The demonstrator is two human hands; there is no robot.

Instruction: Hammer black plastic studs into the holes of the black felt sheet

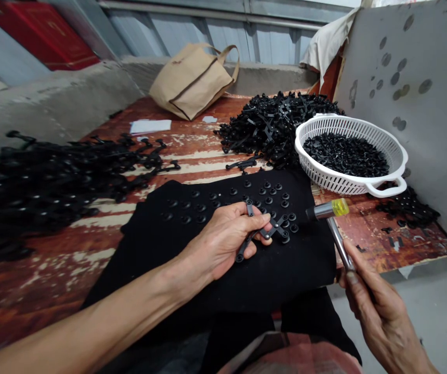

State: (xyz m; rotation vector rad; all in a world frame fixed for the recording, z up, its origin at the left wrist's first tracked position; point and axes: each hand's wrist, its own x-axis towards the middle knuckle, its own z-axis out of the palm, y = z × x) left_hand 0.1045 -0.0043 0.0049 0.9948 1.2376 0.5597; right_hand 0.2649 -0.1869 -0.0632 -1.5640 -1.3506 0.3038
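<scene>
My left hand [233,234] is closed on a black jointed part [272,230], its arms poking out between the fingers, above a black cloth [223,280]. Around its tip, several small round black pieces [267,200] stand on the cloth in loose rows. The right side holds my right hand [375,301], wrapped round the metal handle of a hammer [327,209]. The hammer has a yellow face at one end and a dark one at the other, and its head is raised beside the round pieces.
A white basket [397,150] of small black parts sits at the right, beside a heap of black parts [274,124]. Another pile [52,182] lies at the left. Behind are a tan bag [192,80] and white paper [150,126]. A grey panel [414,104] stands at the right.
</scene>
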